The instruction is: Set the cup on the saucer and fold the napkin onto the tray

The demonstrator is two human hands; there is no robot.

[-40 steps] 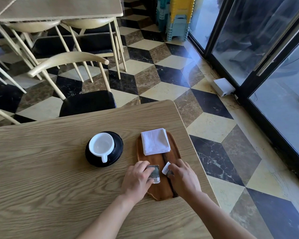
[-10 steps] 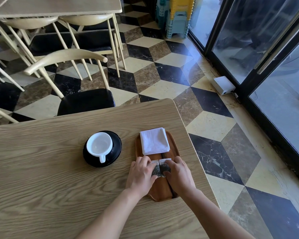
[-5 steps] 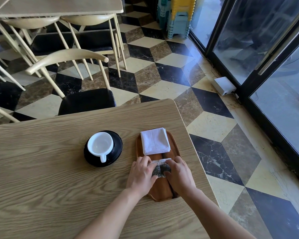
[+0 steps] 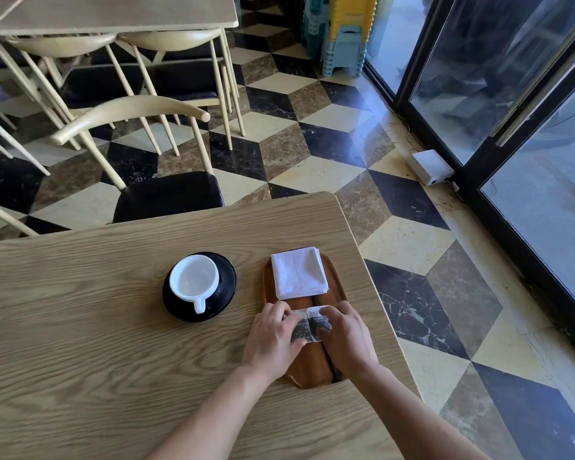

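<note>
A white cup (image 4: 195,281) stands upright on the black saucer (image 4: 225,287), handle toward me, left of the tray. The oval wooden tray (image 4: 312,363) lies near the table's right edge. A folded white napkin (image 4: 298,277) rests flat on its far half. Two small dark-patterned packets (image 4: 311,324) lie side by side across the tray's middle. My left hand (image 4: 273,340) presses its fingertips on the left packet, and my right hand (image 4: 344,336) presses on the right one. The fingers cover parts of both packets.
The wooden table (image 4: 80,327) ends just right of the tray, above a checkered marble floor (image 4: 412,254). A black-seated chair (image 4: 166,194) stands at the far edge. More chairs and a second table (image 4: 113,14) are behind; glass doors (image 4: 512,94) at right.
Four seconds ago the two packets were apart, one in each hand nearer me. They now lie together in the tray's middle. Over the last second the hands have barely moved.
</note>
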